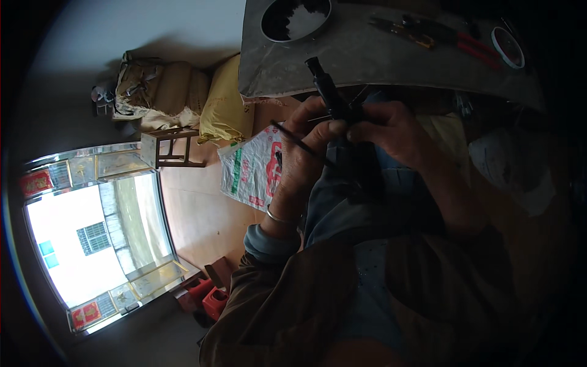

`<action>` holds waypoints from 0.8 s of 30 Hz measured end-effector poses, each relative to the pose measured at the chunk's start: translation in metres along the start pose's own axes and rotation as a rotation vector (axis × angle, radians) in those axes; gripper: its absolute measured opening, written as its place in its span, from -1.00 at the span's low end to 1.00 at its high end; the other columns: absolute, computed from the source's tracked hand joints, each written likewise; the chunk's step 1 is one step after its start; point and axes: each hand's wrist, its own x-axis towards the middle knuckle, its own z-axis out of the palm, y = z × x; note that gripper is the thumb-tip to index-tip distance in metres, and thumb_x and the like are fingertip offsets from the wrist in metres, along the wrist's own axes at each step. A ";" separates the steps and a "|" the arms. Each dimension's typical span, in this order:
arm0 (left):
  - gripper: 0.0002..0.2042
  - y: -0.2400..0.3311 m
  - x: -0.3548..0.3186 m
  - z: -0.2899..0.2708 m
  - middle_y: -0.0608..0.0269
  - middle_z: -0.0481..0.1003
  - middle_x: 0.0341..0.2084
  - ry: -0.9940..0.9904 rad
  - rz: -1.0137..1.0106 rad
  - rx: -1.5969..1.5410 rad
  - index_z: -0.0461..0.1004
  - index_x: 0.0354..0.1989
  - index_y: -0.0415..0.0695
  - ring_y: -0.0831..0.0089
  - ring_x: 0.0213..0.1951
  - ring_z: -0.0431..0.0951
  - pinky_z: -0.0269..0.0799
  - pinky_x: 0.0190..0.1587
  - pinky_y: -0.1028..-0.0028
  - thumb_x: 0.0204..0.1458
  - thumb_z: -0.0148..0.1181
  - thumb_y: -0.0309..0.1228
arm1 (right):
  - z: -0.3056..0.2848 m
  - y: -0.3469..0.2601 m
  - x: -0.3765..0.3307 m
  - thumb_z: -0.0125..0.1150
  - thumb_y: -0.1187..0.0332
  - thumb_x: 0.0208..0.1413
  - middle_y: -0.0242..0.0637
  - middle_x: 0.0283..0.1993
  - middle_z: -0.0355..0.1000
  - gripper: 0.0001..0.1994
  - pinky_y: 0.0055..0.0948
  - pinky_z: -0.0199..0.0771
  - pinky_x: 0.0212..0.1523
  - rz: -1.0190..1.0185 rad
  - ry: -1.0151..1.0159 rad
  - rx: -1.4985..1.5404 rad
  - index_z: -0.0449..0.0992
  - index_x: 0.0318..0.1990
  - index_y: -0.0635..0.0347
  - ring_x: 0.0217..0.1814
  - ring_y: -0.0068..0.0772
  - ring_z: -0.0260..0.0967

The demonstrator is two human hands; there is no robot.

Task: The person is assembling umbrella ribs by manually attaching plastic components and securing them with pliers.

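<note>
In front of my lap, both hands meet at a slim black cylindrical piece (327,90) with a narrower, ringed upper end, leaning slightly left. My left hand (299,144) has its fingers closed around the lower part, thumb across the front. A thin black rod or cord (302,144) crosses that hand and runs down to the right. My right hand (391,125) pinches at the base of the piece from the other side, its fingertips close to the left thumb. Fine wire-like lines stick out near the fingers. What lies between the right fingertips is too dark to make out.
Ahead stands a grey-topped table (354,61) bearing a round bowl (302,24) of dark bits, red-handled pliers (471,48) and a round lid (507,48). Leftward are a yellow sack (226,107), a small wooden stool (162,150), a printed white sack (254,165) and red containers (214,303).
</note>
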 end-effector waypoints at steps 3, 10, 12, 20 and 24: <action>-0.73 0.000 0.000 0.002 0.27 0.52 -0.23 -0.054 0.018 -0.007 0.47 -0.11 -0.19 0.51 -0.16 0.49 0.36 -0.05 0.50 0.00 0.24 -0.44 | -0.002 0.003 0.000 0.28 0.33 0.04 -0.53 -0.62 0.31 -0.84 -0.64 0.15 -0.54 0.054 -0.021 0.098 0.55 -0.41 0.25 -0.55 -0.78 0.17; -0.71 -0.009 0.003 0.003 0.18 0.52 -0.17 0.018 -0.055 -0.243 0.44 -0.03 -0.20 0.42 -0.12 0.52 0.41 0.01 0.43 0.02 0.18 -0.59 | 0.006 0.004 -0.008 0.26 0.32 0.05 -0.48 -0.63 0.30 -0.83 -0.62 0.17 -0.54 -0.116 0.147 -0.115 0.54 -0.33 0.26 -0.56 -0.77 0.16; -0.71 -0.009 0.004 0.004 0.18 0.53 -0.18 0.014 -0.058 -0.261 0.45 -0.04 -0.20 0.42 -0.12 0.52 0.41 0.01 0.43 0.02 0.18 -0.59 | 0.008 0.004 -0.009 0.26 0.32 0.06 -0.46 -0.61 0.32 -0.82 -0.61 0.19 -0.52 -0.140 0.154 -0.110 0.53 -0.30 0.26 -0.55 -0.76 0.17; -0.73 -0.004 0.005 -0.003 0.19 0.54 -0.21 0.002 -0.083 -0.224 0.48 -0.09 -0.18 0.42 -0.14 0.53 0.41 0.01 0.41 -0.02 0.20 -0.60 | 0.013 -0.002 -0.011 0.27 0.35 0.05 -0.31 -0.51 0.43 -0.80 -0.53 0.31 -0.44 -0.207 0.166 -0.178 0.50 -0.23 0.26 -0.51 -0.60 0.30; -0.72 -0.003 0.004 -0.006 0.19 0.54 -0.21 -0.015 -0.096 -0.260 0.48 -0.09 -0.18 0.42 -0.14 0.53 0.41 0.00 0.41 -0.03 0.21 -0.60 | 0.010 -0.004 -0.010 0.28 0.35 0.04 -0.27 -0.50 0.42 -0.80 -0.52 0.33 -0.43 -0.215 0.113 -0.237 0.49 -0.24 0.28 -0.49 -0.55 0.34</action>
